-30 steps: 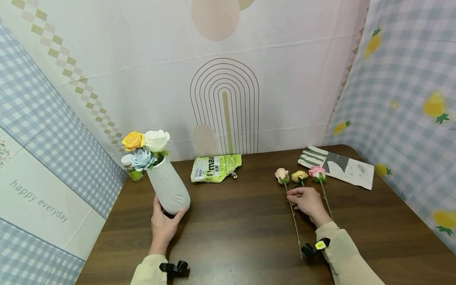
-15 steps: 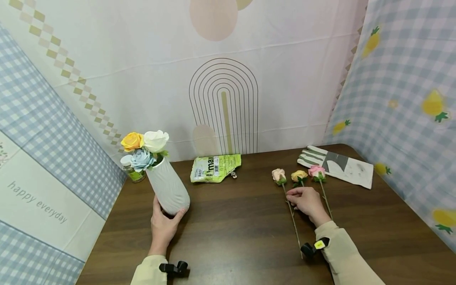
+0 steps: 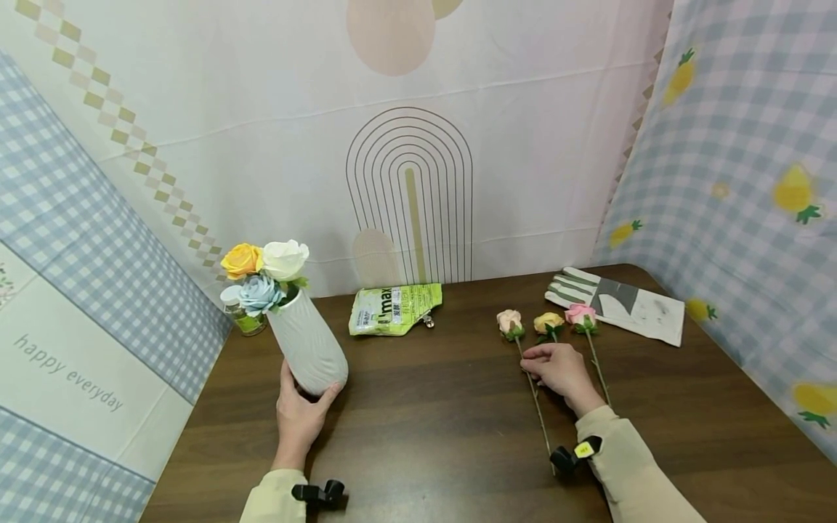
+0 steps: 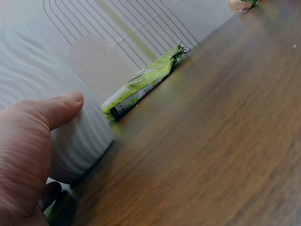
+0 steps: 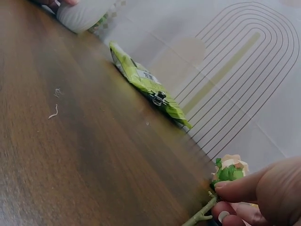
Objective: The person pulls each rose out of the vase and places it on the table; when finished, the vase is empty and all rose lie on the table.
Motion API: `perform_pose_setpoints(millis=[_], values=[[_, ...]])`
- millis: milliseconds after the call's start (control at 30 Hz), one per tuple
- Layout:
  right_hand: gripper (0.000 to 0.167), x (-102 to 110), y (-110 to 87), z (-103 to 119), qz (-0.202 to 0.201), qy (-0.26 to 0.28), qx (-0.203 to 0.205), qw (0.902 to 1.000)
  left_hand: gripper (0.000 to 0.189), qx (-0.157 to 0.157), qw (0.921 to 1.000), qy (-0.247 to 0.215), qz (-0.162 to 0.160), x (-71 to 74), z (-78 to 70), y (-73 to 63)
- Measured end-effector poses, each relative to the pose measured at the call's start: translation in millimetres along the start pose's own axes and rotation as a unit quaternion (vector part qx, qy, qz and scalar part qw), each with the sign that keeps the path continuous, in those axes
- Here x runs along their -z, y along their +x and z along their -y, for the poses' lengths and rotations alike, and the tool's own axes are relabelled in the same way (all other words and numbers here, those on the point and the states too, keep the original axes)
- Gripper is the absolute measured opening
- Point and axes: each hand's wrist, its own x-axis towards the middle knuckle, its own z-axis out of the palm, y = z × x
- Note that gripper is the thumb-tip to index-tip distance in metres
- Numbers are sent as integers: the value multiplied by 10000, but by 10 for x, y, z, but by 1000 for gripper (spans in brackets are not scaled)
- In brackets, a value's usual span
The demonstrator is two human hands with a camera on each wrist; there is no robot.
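Observation:
My left hand grips the lower part of a white ribbed vase, thumb on the near side. The vase holds a yellow rose, a white rose and a blue rose. In the left wrist view, the thumb lies against the vase. On the right, my right hand pinches the stem of a pale peach rose, just below its bloom in the right wrist view. A small yellow rose, its stem mostly hidden by the hand, and a pink rose lie beside it.
Behind the vase stands a small jar with a white lid. A green pouch with a metal clip lies at the back of the wooden table. A white and grey glove is at the back right. Cloth hangs on several sides.
My right hand has shifted slightly left, and the pale peach rose's bloom has moved left away from the yellow one. The left hand and vase have hardly moved.

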Motion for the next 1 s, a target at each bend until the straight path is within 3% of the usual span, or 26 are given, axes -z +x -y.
perform_pose_setpoints(millis=[267, 500, 1000], values=[[21, 14, 9, -30, -6, -153, -8, 9999, 107, -22, 10000, -10, -29, -2, 11, -1], [18, 64, 4, -18, -271, -313, 14, 9991, 107, 2, 10000, -24, -48, -4, 7, -4], [16, 68, -4, -15, -179, -563, 81, 9982, 107, -10, 10000, 9, -23, -7, 14, -4]])
